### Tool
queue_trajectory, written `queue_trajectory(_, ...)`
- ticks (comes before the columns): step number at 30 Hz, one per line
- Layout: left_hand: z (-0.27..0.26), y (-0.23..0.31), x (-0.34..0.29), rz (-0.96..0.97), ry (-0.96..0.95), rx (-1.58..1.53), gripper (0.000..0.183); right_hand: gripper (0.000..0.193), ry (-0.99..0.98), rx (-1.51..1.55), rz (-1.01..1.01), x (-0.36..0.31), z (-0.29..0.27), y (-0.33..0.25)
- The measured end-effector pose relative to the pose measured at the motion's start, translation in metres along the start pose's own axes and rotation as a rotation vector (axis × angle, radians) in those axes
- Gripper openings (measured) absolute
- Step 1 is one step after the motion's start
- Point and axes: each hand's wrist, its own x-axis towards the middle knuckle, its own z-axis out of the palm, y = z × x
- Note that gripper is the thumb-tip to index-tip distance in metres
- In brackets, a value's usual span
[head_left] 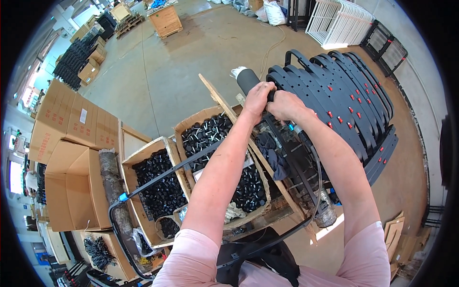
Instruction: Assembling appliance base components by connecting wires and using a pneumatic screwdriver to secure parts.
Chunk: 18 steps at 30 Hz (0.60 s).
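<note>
Currently, the left hand (258, 99) is wrapped round the near part of a dark roll (248, 80), which points away to the upper left, with crumpled white material (237, 71) at its far end. Close against it, the right hand (285, 105) is curled round a black piece (271, 96), mostly hidden by the fingers; whether it belongs to the roll, I cannot tell. A hose (315, 158) with a blue fitting (295, 128) runs below the right forearm.

Just right of the hands stand dark metal parts (313, 79) in a close row, dotted with red pieces. Below and left, two open boxes hold black knobs (160, 179), some in the farther box showing bright bolts (210, 134). A bent black tube (162, 175) with a blue band crosses over them. Farther left sits an open cardboard carton (71, 191); beyond, a wooden crate (165, 21) stands on the floor.
</note>
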Motion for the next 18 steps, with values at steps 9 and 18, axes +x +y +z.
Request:
queue_trajectory(9,-0.001,0.000,-0.010,0.003,0.057,-0.008,0.028,0.034,-0.023,-0.005,0.001,0.001,0.000,-0.002)
queue_trajectory(18,-0.014,-0.013,-0.004,-0.027,0.056,-0.019,0.031,0.026,-0.132,0.121,0.038,0.022,0.012,0.000)
